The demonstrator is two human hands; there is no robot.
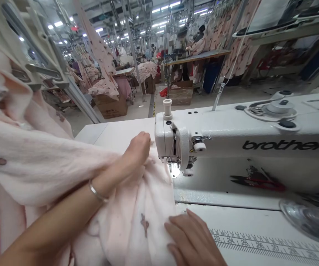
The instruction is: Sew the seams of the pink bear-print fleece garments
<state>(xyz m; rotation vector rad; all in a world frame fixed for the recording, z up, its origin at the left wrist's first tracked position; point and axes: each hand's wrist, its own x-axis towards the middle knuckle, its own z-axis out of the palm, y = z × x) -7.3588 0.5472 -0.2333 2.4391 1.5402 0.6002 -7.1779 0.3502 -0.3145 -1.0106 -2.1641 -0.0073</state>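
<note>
Soft pale pink fabric with small brown printed figures spreads over the table left of the sewing machine. Its right edge runs up to the lit needle area. My left hand, a silver bangle on the wrist, is closed on the fabric just left of the machine head. Nearer to me, my right hand rests with fingers stretched out at the fabric's right edge, partly on the white table. A larger bunch of the same fabric hangs over my left forearm.
Red-handled thread snips lie under the machine arm. A clear round dish sits at the right, near a printed ruler scale. Beyond the table stand cardboard boxes, hanging pink fabric and a person at another table.
</note>
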